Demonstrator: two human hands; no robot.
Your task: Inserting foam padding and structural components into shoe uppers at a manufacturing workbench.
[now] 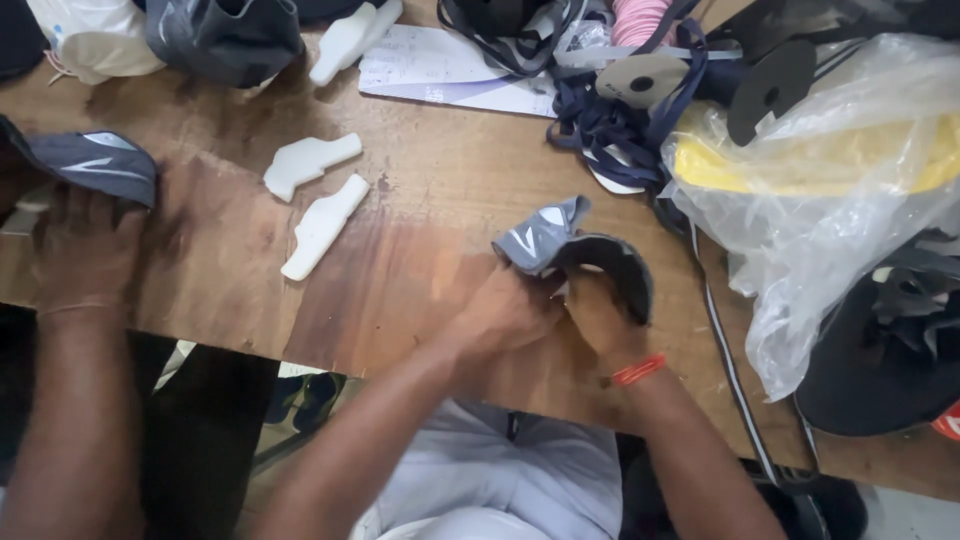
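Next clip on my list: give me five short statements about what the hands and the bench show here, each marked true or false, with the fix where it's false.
1. Both of the person's hands, the left hand and the right hand, grip the grey shoe upper. True.
2. The right wrist carries a blue band. False: the wristband is orange-red.
3. Two white moulded pieces lie on the wooden table to the left of the held upper. True.
4. The clear plastic bag lies at the left edge of the table. False: it lies on the right, over something yellow.
5. Another person's hand at the far left rests beside a second grey upper. True.
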